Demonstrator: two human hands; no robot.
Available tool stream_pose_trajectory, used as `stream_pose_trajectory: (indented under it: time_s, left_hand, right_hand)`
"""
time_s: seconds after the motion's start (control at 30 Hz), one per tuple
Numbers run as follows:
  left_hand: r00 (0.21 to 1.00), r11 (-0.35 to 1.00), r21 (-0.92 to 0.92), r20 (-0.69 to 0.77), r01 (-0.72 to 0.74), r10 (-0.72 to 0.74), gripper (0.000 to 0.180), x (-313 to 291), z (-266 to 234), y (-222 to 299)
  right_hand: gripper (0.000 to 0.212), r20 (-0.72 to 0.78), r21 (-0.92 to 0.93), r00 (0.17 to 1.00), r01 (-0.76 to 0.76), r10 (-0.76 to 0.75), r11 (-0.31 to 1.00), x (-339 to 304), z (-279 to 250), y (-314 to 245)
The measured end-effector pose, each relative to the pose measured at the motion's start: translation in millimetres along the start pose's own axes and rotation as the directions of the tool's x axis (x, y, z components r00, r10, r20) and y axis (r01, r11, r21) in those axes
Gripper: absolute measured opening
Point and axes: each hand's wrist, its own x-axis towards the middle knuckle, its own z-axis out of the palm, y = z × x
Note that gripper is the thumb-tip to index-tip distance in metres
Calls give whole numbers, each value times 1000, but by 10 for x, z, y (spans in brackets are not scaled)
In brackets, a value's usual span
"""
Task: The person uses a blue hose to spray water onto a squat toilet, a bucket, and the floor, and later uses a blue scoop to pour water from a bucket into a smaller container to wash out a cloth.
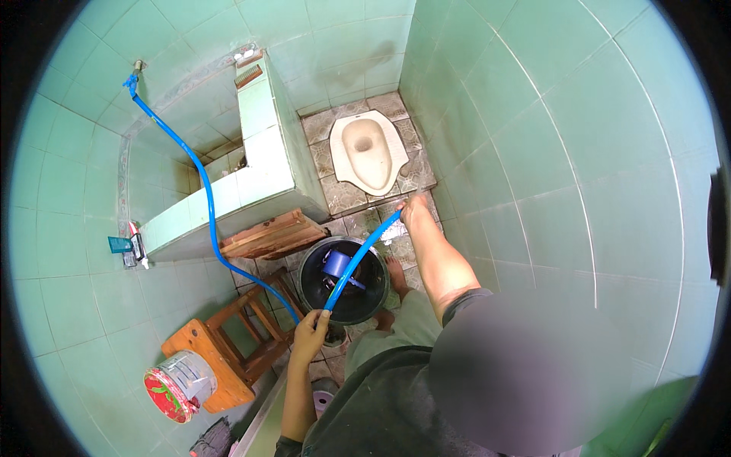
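Observation:
A long blue hose (207, 186) runs from the wall tap (135, 75) at the far left, over the edge of a tiled tank and down toward me. My left hand (311, 331) is closed around it near the black tub. From there the hose crosses above the tub to my right hand (413, 209), which grips its far end beside the squat toilet (375, 171). White wet-looking patches show on the floor tiles under my right hand. Inside the black tub (358, 306) lies a blue-purple dipper (336, 264) with other items I cannot make out.
The tiled tank wall (266, 179) stands left of the toilet, with a brush (248, 76) on its ledge. A wooden board (270, 234) leans against it. Nearer left, a wooden stool (217, 381) carries a white-and-red pail (171, 388). Green tiled wall (571, 167) closes the right.

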Motion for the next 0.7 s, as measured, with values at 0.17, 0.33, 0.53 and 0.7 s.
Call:
stream_pose_trajectory:
  time_s: [0.17, 0.33, 0.53, 0.7]
  left_hand:
    - [999, 997, 64, 5, -37, 37, 44, -148, -158, -209]
    - [993, 996, 41, 91, -77, 73, 40, -211, -288, -462]
    - [984, 987, -74, 94, -143, 150, 34, -216, -263, -444]
    - [985, 986, -62, 57, -158, 161, 34, -45, -250, -195]
  right_hand:
    - [19, -156, 64, 988, 28, -18, 998, -179, -321, 177]
    - [24, -75, -68, 987, 137, -142, 988, -508, -298, 217]
    - [32, 373, -260, 923, 8, 92, 966, -1053, 481, 118]
    - [33, 520, -412, 848, 148, 99, 899, -1112, 1058, 114]
